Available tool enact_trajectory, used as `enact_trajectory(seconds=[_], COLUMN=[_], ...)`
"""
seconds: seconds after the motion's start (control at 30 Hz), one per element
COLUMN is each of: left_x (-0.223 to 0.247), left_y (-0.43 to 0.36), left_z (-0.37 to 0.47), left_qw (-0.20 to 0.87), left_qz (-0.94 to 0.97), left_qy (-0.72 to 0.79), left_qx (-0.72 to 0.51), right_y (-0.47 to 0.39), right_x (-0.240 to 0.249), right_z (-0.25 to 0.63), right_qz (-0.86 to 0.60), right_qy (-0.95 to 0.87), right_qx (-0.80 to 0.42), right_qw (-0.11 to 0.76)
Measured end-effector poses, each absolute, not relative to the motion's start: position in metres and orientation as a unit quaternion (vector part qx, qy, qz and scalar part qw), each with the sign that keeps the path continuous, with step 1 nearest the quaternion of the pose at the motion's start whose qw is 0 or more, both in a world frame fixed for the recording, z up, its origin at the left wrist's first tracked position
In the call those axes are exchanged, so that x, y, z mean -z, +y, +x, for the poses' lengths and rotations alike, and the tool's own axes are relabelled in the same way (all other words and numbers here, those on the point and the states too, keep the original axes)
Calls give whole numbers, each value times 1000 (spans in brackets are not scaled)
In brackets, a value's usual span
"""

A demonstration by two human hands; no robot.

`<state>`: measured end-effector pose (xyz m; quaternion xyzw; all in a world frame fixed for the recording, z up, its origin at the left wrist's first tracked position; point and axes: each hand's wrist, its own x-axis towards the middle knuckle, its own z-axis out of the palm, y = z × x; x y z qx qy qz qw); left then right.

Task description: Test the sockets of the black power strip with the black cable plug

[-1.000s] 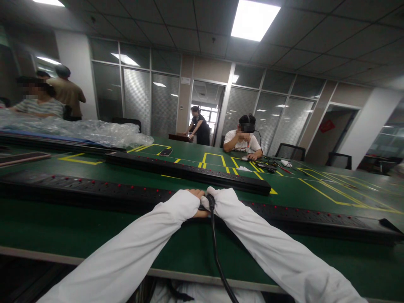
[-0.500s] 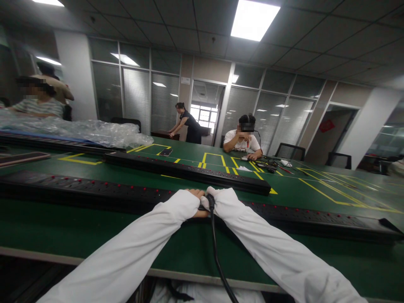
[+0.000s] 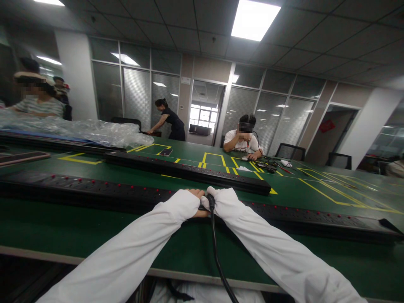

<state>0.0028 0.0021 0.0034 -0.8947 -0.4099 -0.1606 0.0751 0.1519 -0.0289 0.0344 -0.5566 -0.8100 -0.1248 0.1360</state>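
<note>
Holding the plug (image 3: 211, 203) at the middle of the near strip (image 3: 107, 191), in the bent fingers of the right hand (image 3: 212, 193), maybe to keep it straight. Resting the left hand (image 3: 197, 193) there too, perhaps to stop a wobble; can't tell how wide its fingers are. Looks long and black, with red dots on top. Lying flat on the green counter (image 3: 110, 235).

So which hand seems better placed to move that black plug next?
Probably the right hand: its fingers are at the plug, where the cable leaves it. The left hand is just beside, against the long black strip.
</note>
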Motion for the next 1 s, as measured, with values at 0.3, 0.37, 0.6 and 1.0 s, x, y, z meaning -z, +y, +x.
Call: enact_trajectory(seconds=[0.3,0.37,0.6,1.0], left_x=[-7,-7,-6,-6], left_y=[-2,-2,0,-1], left_z=[2,2,3,3], left_qw=[73,72,74,74], left_qz=[-896,-895,-893,-894], left_qy=[-412,-414,-418,-416], left_qx=[150,148,147,150], right_y=[-31,-31,-31,-33], right_x=[-37,-36,-36,-39], right_z=[151,151,151,150], right_qz=[-567,-567,-561,-560], right_qy=[-804,-803,-805,-804], right_qx=[125,133,142,153], right_qw=[131,131,134,126])
